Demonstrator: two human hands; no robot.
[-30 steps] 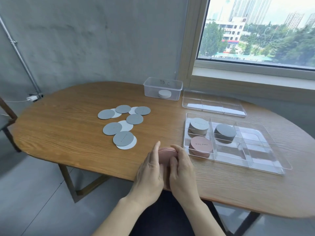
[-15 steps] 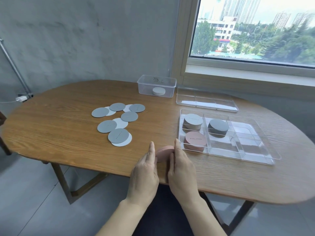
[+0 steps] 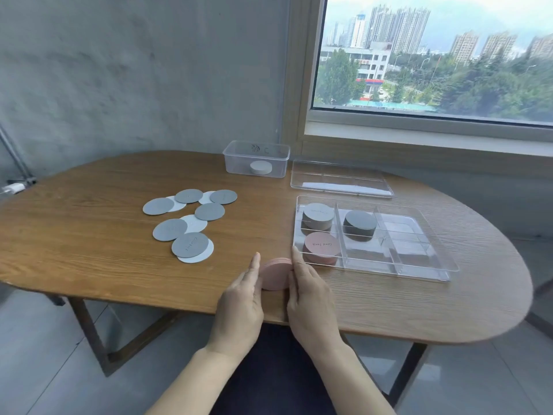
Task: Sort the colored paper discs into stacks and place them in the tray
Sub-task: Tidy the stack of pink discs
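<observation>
A stack of pink discs rests on the table near its front edge, pressed between my left hand and my right hand, palms flat against its sides. Just to the right lies the clear divided tray. It holds a pink stack, a light grey stack and a dark grey stack. Several loose grey and white discs lie scattered on the table to the left.
A clear tub with a white stack stands at the back. A clear tray lid lies behind the tray. The wooden table ends in a rounded edge at the right. A window is behind.
The camera has tilted up and the view has shifted. Both hands stay around the pink stack, which now sits a little further from the table's edge and closer to the tray.
</observation>
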